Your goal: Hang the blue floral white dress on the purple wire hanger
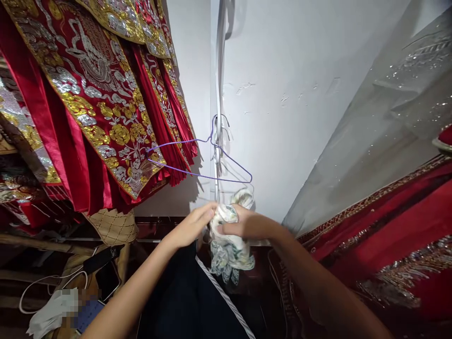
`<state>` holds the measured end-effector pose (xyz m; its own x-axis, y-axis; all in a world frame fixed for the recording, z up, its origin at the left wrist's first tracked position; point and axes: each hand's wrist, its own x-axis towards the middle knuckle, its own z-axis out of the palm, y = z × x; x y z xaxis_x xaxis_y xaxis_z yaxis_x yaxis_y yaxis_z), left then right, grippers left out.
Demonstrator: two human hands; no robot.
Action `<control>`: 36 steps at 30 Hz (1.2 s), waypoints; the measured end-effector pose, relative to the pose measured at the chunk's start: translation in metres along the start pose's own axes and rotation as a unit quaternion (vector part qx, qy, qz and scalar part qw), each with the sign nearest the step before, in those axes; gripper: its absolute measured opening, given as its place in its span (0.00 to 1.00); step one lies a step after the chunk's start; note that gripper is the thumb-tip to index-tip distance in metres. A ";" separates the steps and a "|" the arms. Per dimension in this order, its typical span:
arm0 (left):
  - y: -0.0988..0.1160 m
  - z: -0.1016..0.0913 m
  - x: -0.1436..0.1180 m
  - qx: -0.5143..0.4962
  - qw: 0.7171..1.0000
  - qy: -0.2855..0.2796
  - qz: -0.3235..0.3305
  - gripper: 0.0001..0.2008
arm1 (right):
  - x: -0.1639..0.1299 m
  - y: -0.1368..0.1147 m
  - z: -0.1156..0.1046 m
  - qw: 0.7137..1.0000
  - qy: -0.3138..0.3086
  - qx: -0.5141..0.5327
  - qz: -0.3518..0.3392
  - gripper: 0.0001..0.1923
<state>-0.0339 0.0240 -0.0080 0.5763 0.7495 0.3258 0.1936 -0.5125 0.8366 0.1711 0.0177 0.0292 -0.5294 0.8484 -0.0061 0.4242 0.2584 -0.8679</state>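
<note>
Both hands' fingers bunched on patterned cloth [229,240]: left hand [192,226], right hand [247,225]; purple hanger [205,160] above

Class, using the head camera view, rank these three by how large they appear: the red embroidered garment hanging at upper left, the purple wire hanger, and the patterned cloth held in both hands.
1. Red embroidered garment, by far the largest.
2. Purple wire hanger, wider in outline but only thin wire.
3. Patterned cloth, bunched between the left hand and right hand.
Places 2 and 3 are close; the crumpled cloth hides its full size.
</note>
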 end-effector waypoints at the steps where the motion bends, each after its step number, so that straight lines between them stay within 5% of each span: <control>1: -0.008 0.000 -0.006 0.026 0.999 -0.033 -0.021 0.24 | -0.002 -0.004 -0.012 0.999 -0.028 -0.041 -0.002 0.08; 3: -0.020 -0.002 -0.017 0.090 0.993 -0.048 -0.050 0.25 | 0.001 -0.008 -0.033 0.994 -0.015 -0.093 -0.055 0.06; 7: -0.031 -0.020 -0.038 0.145 0.985 0.021 -0.087 0.21 | 0.047 0.011 -0.055 0.954 0.230 -0.084 -0.175 0.26; 9: -0.034 -0.035 -0.044 0.171 0.979 0.047 -0.101 0.20 | 0.080 0.031 -0.057 0.944 0.276 -0.063 -0.168 0.32; 13: -0.049 -0.062 -0.054 0.285 0.949 0.035 -0.128 0.19 | 0.116 0.068 -0.056 0.955 0.263 -0.061 -0.123 0.20; 18: -0.064 -0.081 -0.058 0.407 0.899 0.036 -0.158 0.13 | 0.077 0.085 -0.057 0.948 0.279 -0.080 -0.131 0.09; 24: -0.027 -0.108 -0.027 0.428 0.892 0.117 -0.084 0.14 | 0.036 0.064 -0.074 0.937 0.294 -0.124 -0.141 0.11; 26: -0.017 -0.119 -0.013 0.430 0.886 0.125 -0.121 0.16 | 0.035 0.059 -0.077 0.935 0.293 -0.136 -0.143 0.11; 31: -0.029 -0.140 0.012 0.332 0.906 0.012 -0.263 0.20 | 0.037 0.058 -0.075 0.934 0.300 -0.138 -0.137 0.12; 36: -0.025 -0.146 0.027 0.381 0.903 0.083 -0.181 0.15 | 0.041 0.062 -0.071 0.938 0.298 -0.124 -0.125 0.16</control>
<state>-0.1392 0.1185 0.0444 0.2512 0.9456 0.2067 0.8719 -0.3138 0.3759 0.2278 0.1011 0.0102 -0.1618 0.8354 0.5252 0.5376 0.5209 -0.6630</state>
